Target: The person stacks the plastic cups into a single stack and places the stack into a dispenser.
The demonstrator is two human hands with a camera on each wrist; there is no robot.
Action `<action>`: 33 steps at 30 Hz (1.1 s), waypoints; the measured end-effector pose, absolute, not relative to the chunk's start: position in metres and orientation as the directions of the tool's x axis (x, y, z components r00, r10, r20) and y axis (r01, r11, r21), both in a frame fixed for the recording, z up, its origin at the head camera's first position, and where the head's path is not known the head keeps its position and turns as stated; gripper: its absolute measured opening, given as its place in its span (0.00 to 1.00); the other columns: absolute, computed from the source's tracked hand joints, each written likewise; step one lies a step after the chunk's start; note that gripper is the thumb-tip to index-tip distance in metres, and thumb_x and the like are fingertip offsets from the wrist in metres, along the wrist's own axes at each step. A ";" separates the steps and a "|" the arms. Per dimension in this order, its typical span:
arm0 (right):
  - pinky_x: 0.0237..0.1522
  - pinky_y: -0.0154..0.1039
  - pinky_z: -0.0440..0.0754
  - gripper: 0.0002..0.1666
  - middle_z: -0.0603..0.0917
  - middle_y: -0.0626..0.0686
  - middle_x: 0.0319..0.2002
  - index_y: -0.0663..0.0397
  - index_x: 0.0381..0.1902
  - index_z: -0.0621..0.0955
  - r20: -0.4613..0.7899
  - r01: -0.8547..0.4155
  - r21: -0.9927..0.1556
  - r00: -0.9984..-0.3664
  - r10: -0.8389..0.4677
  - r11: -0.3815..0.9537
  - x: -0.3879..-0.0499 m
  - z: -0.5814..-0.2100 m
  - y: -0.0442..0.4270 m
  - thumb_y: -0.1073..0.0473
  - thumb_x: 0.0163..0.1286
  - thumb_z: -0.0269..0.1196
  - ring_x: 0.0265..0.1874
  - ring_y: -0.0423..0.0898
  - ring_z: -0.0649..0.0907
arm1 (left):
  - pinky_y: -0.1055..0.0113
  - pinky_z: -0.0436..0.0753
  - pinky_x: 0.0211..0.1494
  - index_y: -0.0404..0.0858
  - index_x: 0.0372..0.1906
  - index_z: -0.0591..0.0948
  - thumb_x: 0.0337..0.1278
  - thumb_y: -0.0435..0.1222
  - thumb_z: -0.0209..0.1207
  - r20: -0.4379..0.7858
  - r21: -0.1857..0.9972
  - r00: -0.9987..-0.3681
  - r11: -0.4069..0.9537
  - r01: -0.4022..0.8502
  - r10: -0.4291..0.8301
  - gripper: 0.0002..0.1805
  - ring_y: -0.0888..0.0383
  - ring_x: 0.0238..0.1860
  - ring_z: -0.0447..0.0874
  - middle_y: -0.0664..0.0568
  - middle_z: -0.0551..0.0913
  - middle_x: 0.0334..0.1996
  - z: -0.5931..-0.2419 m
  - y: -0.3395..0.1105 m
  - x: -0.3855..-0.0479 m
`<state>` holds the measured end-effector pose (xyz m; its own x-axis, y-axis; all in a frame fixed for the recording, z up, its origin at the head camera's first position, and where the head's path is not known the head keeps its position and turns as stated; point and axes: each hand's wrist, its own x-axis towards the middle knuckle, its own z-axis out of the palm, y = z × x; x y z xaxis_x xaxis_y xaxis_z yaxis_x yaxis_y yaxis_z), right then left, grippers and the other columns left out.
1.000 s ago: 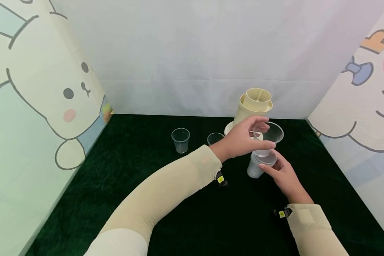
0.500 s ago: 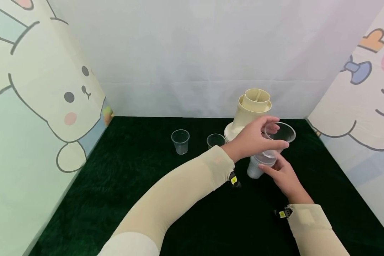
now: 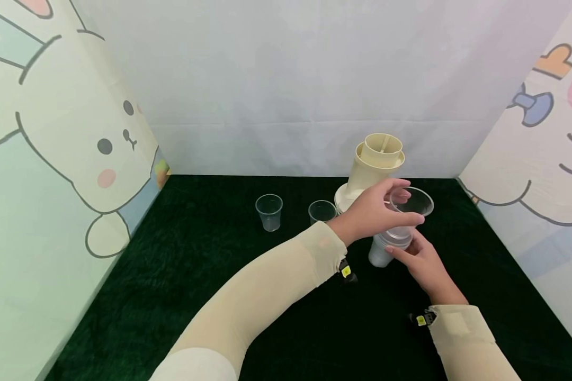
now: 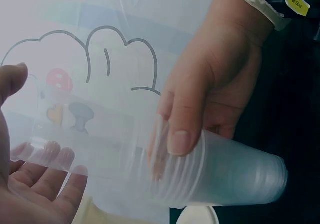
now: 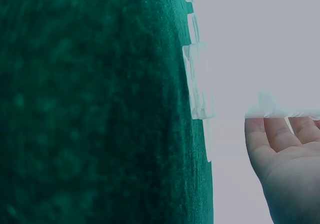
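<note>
Between the left hand (image 3: pixel 374 211) and the right hand (image 3: pixel 426 264), the upper cup (image 3: pixel 417 201) meets the mouth of the tilted cup stack (image 3: pixel 380 252); whether its base sits inside cannot be told. The left hand curves thumb and fingers round the upper cup; the right hand grips the cup stack, thumb in front. Should nested walls cling, a second cup may come away with the first. Excess squeeze by either hand would probably deform the thin plastic and jam it; a loose hold could let the upper cup slip. To the left hand's left, the near cup (image 3: pixel 322 211) shows partly behind the sleeve (image 3: pixel 267 286); a sideways sweep could topple it. The cream holder (image 3: pixel 369 174) behind that hand risks a knock likewise.
</note>
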<state>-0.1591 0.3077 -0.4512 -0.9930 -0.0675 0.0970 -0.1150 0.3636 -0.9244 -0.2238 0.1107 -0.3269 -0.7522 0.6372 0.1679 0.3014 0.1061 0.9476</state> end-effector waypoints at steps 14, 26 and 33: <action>0.50 0.27 0.81 0.39 0.73 0.58 0.68 0.49 0.79 0.64 0.087 -0.104 -0.914 -0.994 -0.061 0.392 -0.160 -0.449 0.306 0.48 0.77 0.64 0.53 0.39 0.82 | 0.74 0.76 0.62 0.50 0.73 0.70 0.62 0.46 0.71 0.134 0.947 -0.760 0.144 0.288 0.636 0.37 0.72 0.61 0.75 0.63 0.80 0.61 -0.366 0.107 -0.225; 0.51 0.27 0.81 0.38 0.74 0.57 0.66 0.52 0.79 0.63 0.119 -0.133 -0.922 -0.991 -0.063 0.363 -0.160 -0.452 0.308 0.52 0.78 0.64 0.53 0.35 0.82 | 0.70 0.74 0.66 0.52 0.74 0.70 0.60 0.49 0.72 0.089 0.945 -0.772 0.192 0.265 0.630 0.38 0.70 0.66 0.71 0.65 0.75 0.66 -0.386 0.109 -0.223; 0.53 0.27 0.80 0.34 0.74 0.58 0.66 0.55 0.77 0.65 0.172 -0.191 -0.924 -0.981 -0.085 0.332 -0.161 -0.454 0.309 0.57 0.79 0.62 0.56 0.36 0.80 | 0.70 0.75 0.64 0.50 0.74 0.70 0.60 0.49 0.72 0.075 0.945 -0.766 0.200 0.259 0.638 0.39 0.69 0.65 0.72 0.64 0.75 0.67 -0.396 0.110 -0.225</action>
<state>-0.1614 0.3094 -0.4544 -0.9814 -0.0854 0.1720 -0.1908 0.3322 -0.9237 -0.2247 0.1098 -0.3957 -0.7663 0.6381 0.0749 0.2589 0.1999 0.9450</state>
